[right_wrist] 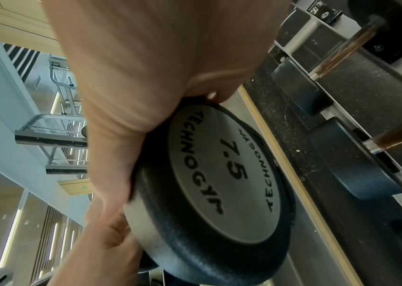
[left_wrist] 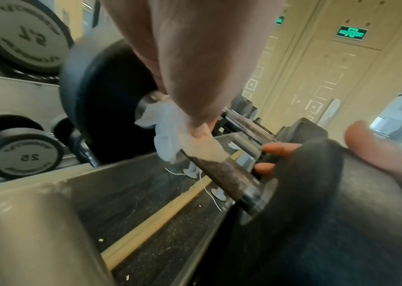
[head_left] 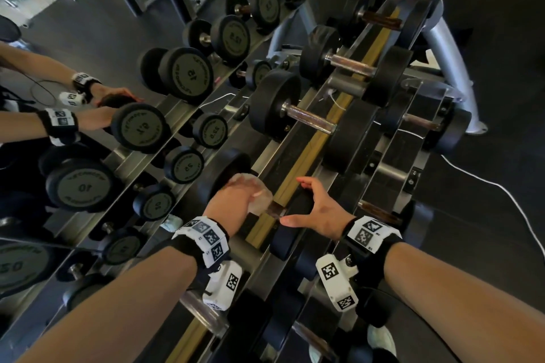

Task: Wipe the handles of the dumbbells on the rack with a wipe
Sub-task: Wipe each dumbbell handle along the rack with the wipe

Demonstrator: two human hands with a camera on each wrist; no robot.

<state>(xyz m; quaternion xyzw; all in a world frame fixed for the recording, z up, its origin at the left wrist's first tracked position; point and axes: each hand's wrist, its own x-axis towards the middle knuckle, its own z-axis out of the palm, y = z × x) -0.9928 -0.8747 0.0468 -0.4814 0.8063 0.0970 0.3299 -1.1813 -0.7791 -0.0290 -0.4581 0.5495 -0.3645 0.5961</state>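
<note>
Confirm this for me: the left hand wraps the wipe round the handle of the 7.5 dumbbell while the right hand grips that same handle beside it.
Not quite. The right hand grips the dumbbell's head, not the handle; the right wrist view shows it curled round the disc marked 7.5. The rest holds: the left hand wraps the wipe round the handle.

White wipe, black dumbbell with grey face, brown handle.
</note>
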